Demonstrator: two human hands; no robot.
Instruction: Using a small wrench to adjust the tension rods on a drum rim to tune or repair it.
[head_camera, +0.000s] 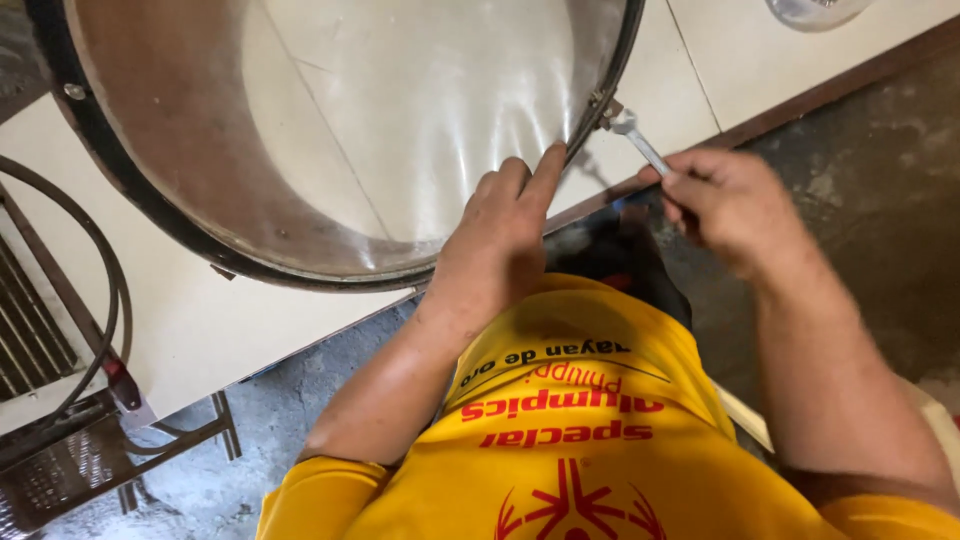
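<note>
White table (200, 330): wrench (640, 145) in right hand (730, 205)

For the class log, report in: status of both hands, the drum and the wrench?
Left hand pressed on drum head, finger at hoop. Right hand gripping wrench, its head on the rim lug. Nothing in the way.

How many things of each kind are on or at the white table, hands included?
Drum: 1
Wrench: 1
Hands: 2, left hand and right hand
Clear container: 1
Total: 5
</note>
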